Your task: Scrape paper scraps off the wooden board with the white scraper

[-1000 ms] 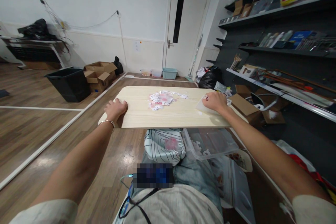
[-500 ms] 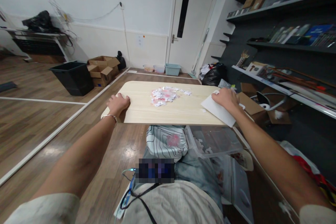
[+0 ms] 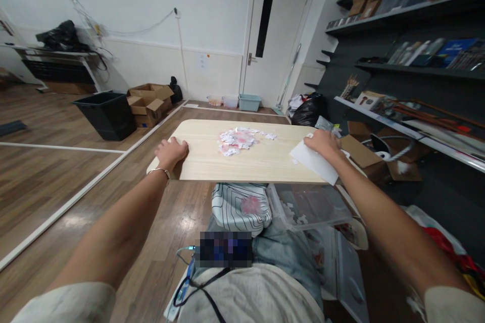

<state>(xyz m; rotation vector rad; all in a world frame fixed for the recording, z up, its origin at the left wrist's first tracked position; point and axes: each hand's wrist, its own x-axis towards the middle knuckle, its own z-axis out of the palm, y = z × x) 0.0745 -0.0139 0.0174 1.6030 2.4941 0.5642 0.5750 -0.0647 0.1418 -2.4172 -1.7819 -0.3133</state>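
Note:
My left hand (image 3: 171,154) is at the left end of a small light-wood table (image 3: 204,164), its bent fingers over the edge and the thumb on top. On the tabletop's middle lies a flat heap of torn white and pinkish paper scraps (image 3: 238,140), with a few loose bits to its right. My right hand (image 3: 323,142) is closed on a white sheet of paper (image 3: 311,162) at the table's right end. The sheet lies slanted, one corner past the near edge. A small scrap (image 3: 294,161) sits beside it. The fingertips of my right hand are partly hidden.
Below the near edge, a striped cloth pouch (image 3: 231,209) rests on my lap beside a clear plastic box (image 3: 314,207). A black bin (image 3: 108,118) and cardboard boxes (image 3: 149,103) stand at left. Grey shelves (image 3: 413,68) line the right wall, with an open carton (image 3: 364,149) below.
My right hand has shifted slightly left along the paper sheet. The whole view has dropped a little in the picture; the left hand and the scraps look unmoved on the table.

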